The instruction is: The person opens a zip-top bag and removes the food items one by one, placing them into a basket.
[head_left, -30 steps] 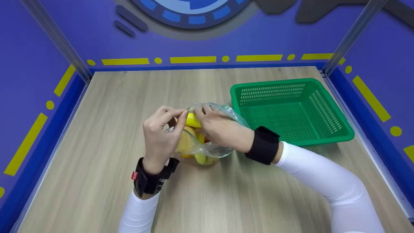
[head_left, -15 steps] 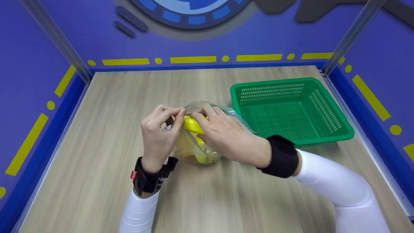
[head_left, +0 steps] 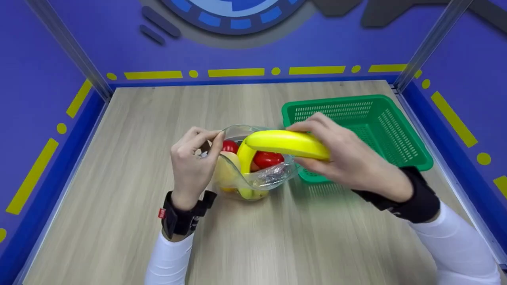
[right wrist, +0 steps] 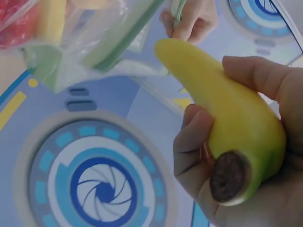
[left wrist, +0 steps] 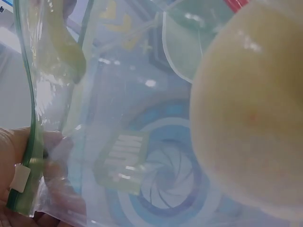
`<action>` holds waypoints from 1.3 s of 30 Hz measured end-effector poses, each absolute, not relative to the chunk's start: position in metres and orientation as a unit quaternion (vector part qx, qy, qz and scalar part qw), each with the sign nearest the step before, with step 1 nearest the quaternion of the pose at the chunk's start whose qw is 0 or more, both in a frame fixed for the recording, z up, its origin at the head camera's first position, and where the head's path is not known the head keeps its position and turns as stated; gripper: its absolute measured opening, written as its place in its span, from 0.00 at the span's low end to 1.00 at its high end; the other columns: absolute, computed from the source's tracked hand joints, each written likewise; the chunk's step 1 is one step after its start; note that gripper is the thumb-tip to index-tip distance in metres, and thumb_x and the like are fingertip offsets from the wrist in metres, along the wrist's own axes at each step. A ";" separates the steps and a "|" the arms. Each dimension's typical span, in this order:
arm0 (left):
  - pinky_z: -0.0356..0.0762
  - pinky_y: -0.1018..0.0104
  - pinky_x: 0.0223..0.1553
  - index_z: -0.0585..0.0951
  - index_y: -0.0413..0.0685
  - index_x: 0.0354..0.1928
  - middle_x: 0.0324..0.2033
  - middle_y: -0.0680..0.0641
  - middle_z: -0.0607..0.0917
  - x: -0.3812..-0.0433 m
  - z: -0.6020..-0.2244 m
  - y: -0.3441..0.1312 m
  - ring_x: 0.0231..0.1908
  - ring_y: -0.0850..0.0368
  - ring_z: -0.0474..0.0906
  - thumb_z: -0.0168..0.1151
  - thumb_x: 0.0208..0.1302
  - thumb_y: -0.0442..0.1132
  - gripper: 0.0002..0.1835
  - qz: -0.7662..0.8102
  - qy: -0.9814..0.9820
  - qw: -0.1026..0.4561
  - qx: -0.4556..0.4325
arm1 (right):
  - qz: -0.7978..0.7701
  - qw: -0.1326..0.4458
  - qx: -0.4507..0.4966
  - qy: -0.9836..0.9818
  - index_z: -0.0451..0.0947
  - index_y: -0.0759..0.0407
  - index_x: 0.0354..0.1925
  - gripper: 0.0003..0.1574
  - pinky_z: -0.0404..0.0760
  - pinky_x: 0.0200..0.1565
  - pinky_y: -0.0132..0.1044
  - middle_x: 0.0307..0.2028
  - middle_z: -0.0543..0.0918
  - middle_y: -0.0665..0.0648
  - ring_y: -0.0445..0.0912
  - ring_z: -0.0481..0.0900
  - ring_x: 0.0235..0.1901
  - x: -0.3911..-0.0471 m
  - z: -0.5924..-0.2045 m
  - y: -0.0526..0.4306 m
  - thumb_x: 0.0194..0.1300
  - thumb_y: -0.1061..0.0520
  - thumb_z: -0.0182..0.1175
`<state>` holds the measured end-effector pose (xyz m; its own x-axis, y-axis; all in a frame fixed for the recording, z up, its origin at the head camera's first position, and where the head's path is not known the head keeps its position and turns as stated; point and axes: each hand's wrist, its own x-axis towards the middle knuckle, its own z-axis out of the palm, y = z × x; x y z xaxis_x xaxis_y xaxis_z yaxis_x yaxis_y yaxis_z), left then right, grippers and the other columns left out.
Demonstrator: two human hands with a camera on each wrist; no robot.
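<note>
A yellow banana (head_left: 287, 142) is gripped near one end by my right hand (head_left: 344, 154), above the right side of a clear zip bag (head_left: 269, 180). In the right wrist view, thumb and fingers wrap the banana (right wrist: 236, 113) close to its dark stem end. My left hand (head_left: 194, 162) pinches the bag's rim at its left side; the left wrist view shows the green zip strip (left wrist: 29, 109) and white slider by that hand (left wrist: 52, 175). Inside the bag lie another banana (head_left: 245, 158), red pieces (head_left: 268, 159) and a pale round fruit (left wrist: 251, 113).
A green plastic basket (head_left: 427, 162) with slotted walls stands at the right, partly behind my right hand. The wooden table (head_left: 158, 111) is enclosed by blue panels (head_left: 237, 55) at the back and both sides.
My right hand has come out of the bag and moved right, bringing the banana up with it. Red pieces now show in the bag's mouth. The left hand has barely moved.
</note>
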<state>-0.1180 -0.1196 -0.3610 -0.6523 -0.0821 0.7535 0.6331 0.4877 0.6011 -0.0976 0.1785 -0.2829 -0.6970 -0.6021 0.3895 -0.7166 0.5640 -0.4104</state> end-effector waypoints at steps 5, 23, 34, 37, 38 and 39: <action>0.70 0.82 0.32 0.91 0.36 0.36 0.27 0.42 0.85 -0.117 -0.361 -0.120 0.26 0.62 0.73 0.72 0.64 0.27 0.02 -0.472 -0.778 0.375 -0.176 | 0.348 0.087 0.350 -0.865 0.77 0.58 0.65 0.31 0.74 0.44 0.28 0.52 0.83 0.52 0.41 0.74 0.41 -0.102 -0.281 0.214 0.66 0.65 0.73; 0.71 0.82 0.32 0.91 0.36 0.36 0.27 0.42 0.86 -0.116 -0.361 -0.121 0.26 0.63 0.73 0.73 0.64 0.27 0.02 -0.478 -0.778 0.369 -0.171 | 0.318 -0.111 0.130 -0.933 0.68 0.59 0.75 0.33 0.70 0.38 0.36 0.49 0.77 0.60 0.49 0.70 0.35 -0.199 -0.336 0.296 0.80 0.48 0.59; 0.68 0.81 0.31 0.91 0.36 0.34 0.26 0.42 0.85 -0.118 -0.361 -0.120 0.25 0.62 0.71 0.73 0.62 0.25 0.02 -0.480 -0.768 0.386 -0.175 | 0.185 -0.227 0.199 -0.935 0.72 0.69 0.69 0.28 0.72 0.45 0.46 0.49 0.80 0.66 0.52 0.73 0.41 -0.257 -0.375 0.292 0.79 0.54 0.59; 0.69 0.82 0.32 0.91 0.36 0.35 0.26 0.42 0.85 -0.118 -0.361 -0.120 0.25 0.62 0.72 0.72 0.63 0.25 0.02 -0.478 -0.772 0.381 -0.176 | 0.174 -0.259 0.205 -0.928 0.71 0.70 0.69 0.30 0.75 0.47 0.47 0.51 0.81 0.67 0.53 0.75 0.43 -0.266 -0.384 0.291 0.80 0.53 0.59; 0.69 0.82 0.32 0.91 0.35 0.35 0.26 0.42 0.85 -0.118 -0.361 -0.120 0.25 0.62 0.72 0.72 0.63 0.26 0.02 -0.477 -0.773 0.378 -0.177 | 0.171 -0.266 0.204 -0.927 0.71 0.71 0.69 0.30 0.76 0.49 0.49 0.53 0.81 0.68 0.53 0.76 0.44 -0.269 -0.386 0.290 0.80 0.53 0.59; 0.70 0.82 0.32 0.91 0.35 0.35 0.26 0.42 0.85 -0.118 -0.361 -0.120 0.25 0.62 0.72 0.72 0.63 0.26 0.01 -0.477 -0.774 0.376 -0.178 | 0.169 -0.272 0.204 -0.925 0.71 0.71 0.69 0.30 0.76 0.50 0.50 0.54 0.81 0.68 0.54 0.77 0.45 -0.271 -0.389 0.290 0.80 0.53 0.59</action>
<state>-0.1178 -0.1200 -0.3608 -0.6540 -0.0838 0.7518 0.6336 0.4822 0.6049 -0.2714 0.2896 -0.3892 -0.7688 -0.4686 -0.4351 -0.2848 0.8601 -0.4231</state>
